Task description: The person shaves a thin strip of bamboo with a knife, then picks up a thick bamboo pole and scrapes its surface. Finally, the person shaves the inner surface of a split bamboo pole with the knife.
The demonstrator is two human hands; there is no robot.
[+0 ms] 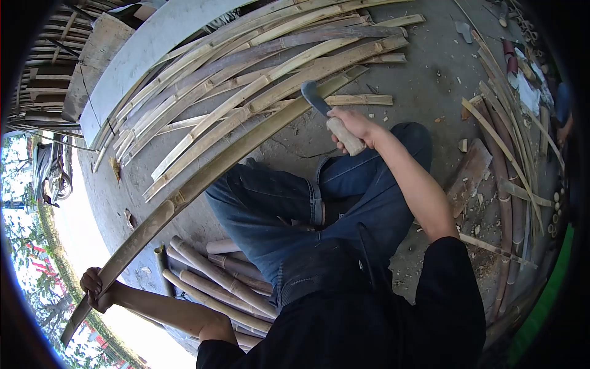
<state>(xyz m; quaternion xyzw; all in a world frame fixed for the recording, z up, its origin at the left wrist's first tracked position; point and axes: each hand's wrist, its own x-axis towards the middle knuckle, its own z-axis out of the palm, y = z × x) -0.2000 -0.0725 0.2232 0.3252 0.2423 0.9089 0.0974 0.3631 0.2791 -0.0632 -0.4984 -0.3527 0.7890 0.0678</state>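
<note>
A long split bamboo strip (221,161) runs slantwise from the lower left to the upper middle, its hollow inner face showing. Near its lower end my left hand (97,289) is wrapped round it. My right hand (353,129) grips the pale, thick handle of a curved-blade knife (316,99). The dark hooked blade overlaps the upper part of the strip in this view. Both my legs, in blue jeans (270,197), are folded on the floor below the strip.
Many split bamboo strips (258,92) lie piled on the concrete floor ahead. Bamboo poles (215,277) are stacked at my left side. More bamboo (501,203), a wooden block (470,169) and wood chips lie on the right. A motorbike (55,169) stands at the far left.
</note>
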